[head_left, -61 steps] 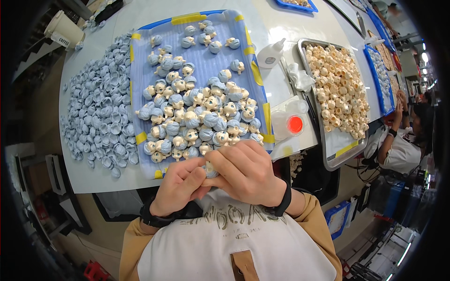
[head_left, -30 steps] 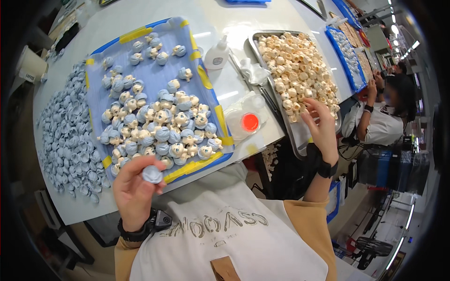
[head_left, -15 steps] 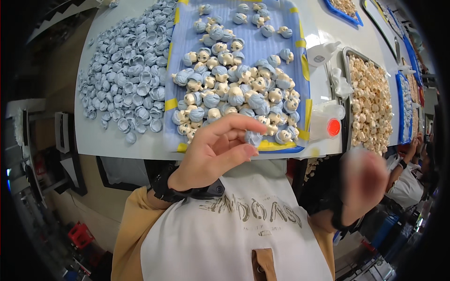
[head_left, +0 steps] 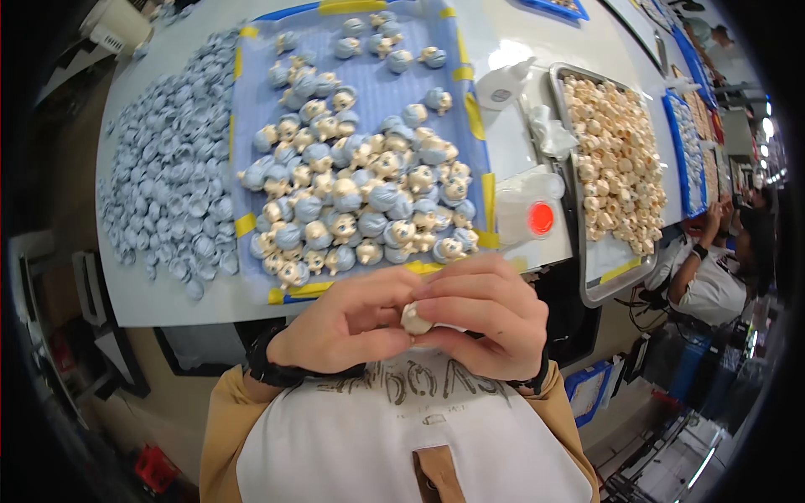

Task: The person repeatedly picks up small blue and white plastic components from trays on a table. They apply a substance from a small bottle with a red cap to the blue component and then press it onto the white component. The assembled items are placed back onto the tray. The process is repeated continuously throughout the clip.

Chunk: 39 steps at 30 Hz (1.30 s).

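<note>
I have both hands drawn in close over my chest, below the near edge of the counter [head_left: 168,302], so the work sits right under the camera. My left hand [head_left: 352,331] and right hand [head_left: 482,323] meet fingertip to fingertip around one small cream figurine head [head_left: 413,318]. Both grips are pressed together on it, left thumb and fingers pinching from one side, right fingers curled over the other, so only a sliver of the piece shows between them. I cannot tell whether a blue cap is already on it.

Just beyond the knuckles lies the blue mat [head_left: 369,109] with yellow tape at its edges, carrying the capped heads [head_left: 369,201] in a loose crowd. Placed there, it seems to me, so a piece travels only a short way from the fingers.

Further out past the left grip spreads the pile of grey-blue caps [head_left: 163,180]. Past the right grip stands a metal tray [head_left: 587,289] of bare cream heads [head_left: 616,168]. Nearer that hand is a clear container with a red spot [head_left: 537,214]. Stock on either side and finished pieces in the middle looks deliberate.
</note>
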Each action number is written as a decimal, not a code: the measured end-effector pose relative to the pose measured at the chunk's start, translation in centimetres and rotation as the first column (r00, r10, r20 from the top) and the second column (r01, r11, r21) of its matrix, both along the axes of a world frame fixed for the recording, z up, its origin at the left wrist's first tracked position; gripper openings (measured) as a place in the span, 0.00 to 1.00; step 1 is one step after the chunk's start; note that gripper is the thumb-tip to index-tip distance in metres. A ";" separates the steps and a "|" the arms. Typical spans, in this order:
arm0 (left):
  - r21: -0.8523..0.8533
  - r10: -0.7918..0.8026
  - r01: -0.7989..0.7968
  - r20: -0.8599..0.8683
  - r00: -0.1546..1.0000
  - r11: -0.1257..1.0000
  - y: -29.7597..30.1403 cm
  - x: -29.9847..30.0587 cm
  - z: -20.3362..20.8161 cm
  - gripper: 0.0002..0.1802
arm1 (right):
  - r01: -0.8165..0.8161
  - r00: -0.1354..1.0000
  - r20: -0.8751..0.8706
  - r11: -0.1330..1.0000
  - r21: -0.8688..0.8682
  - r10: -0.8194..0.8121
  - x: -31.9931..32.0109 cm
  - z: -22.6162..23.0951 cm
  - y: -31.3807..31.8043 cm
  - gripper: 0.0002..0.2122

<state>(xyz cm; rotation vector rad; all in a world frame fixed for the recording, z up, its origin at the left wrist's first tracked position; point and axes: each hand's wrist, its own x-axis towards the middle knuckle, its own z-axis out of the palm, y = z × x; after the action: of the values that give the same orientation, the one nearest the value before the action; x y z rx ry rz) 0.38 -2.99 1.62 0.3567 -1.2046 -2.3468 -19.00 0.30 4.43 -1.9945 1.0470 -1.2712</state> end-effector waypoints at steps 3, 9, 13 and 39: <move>-0.038 -0.013 0.017 0.102 0.995 0.999 -0.1 0.1 0.2 0.15 | -0.013 1.000 0.023 1.000 -0.008 0.013 -0.2 -0.3 0.1 0.15; -0.177 -0.014 0.046 0.177 0.984 0.983 -0.6 -0.1 0.5 0.14 | -0.040 0.999 0.028 0.999 -0.014 0.041 -0.1 0.1 0.4 0.14; -0.155 -0.017 0.038 0.139 0.990 0.987 -0.4 0.0 -0.3 0.18 | -0.014 0.999 -0.039 0.978 -0.208 0.006 0.2 -0.3 1.0 0.13; 0.073 0.201 -0.218 0.190 0.961 0.973 0.8 -0.6 0.1 0.17 | 0.462 0.727 -0.583 0.887 0.025 -0.362 -8.0 2.5 -0.8 0.10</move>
<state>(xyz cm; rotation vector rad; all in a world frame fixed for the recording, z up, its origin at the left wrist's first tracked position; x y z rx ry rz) -0.20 -2.22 1.76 0.7090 -1.0795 -2.2273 -27.03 -0.52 6.93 -2.1214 1.9141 -0.7315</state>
